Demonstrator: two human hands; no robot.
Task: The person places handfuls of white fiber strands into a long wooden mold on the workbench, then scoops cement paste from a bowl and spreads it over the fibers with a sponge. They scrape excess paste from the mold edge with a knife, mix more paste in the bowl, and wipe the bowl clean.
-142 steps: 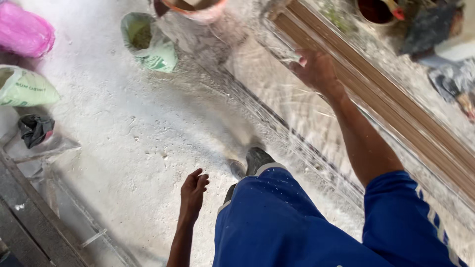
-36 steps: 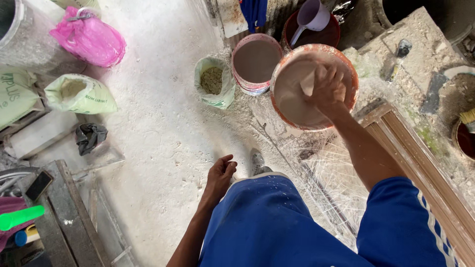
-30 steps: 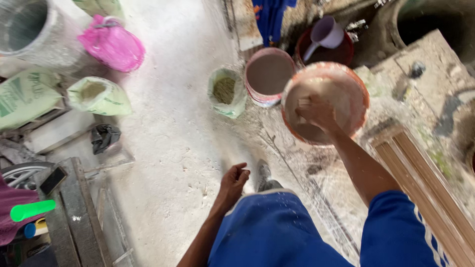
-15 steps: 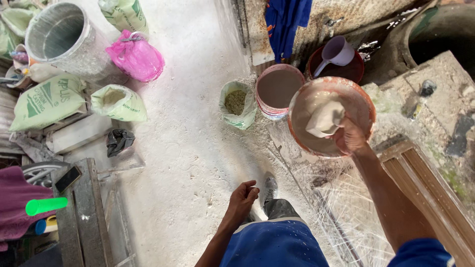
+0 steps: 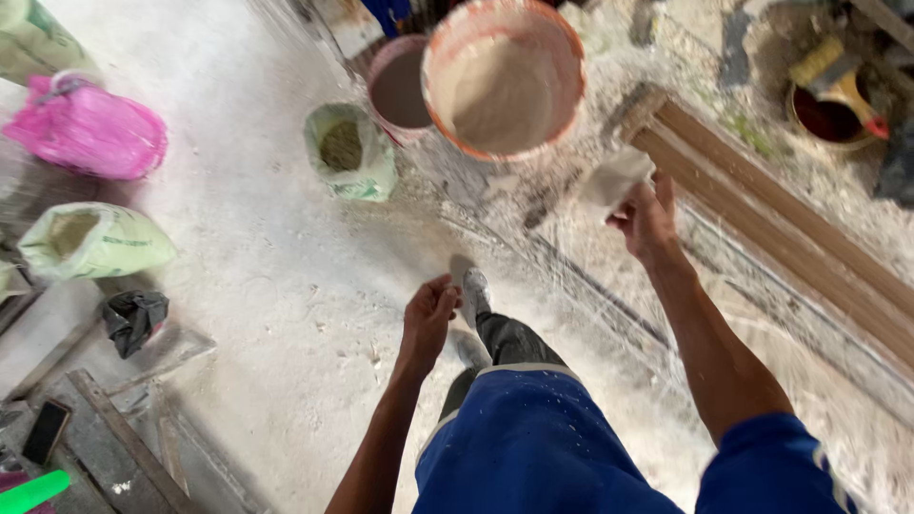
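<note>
Dusty white concrete floor fills the view, streaked with pale powder and scratch marks. Near its top edge stands a large orange-rimmed bucket holding whitish paste, with a smaller pink bucket touching its left side.

The right hand is raised in front of the person, just below and to the right of the orange-rimmed bucket. Its fingers are curled and pinched around a pale lump of paste, which sticks out above and to the left of the fingertips, clear of the bucket's rim. The right forearm runs straight down and to the right from the wrist, toward a blue-clad knee.

The left hand hangs low beside the left knee, palm turned inward, fingers loosely curled together and holding nothing. It sits just left of a dusty shoe.

One long wooden moulding lies diagonally to the right of the right hand. Counted around the floor: two buckets in the middle, one small green sack open just left of the pink bucket, one pink plastic bag at far left, one larger green sack below it, and one crumpled black bag. One dark round tin sits at upper right.
</note>
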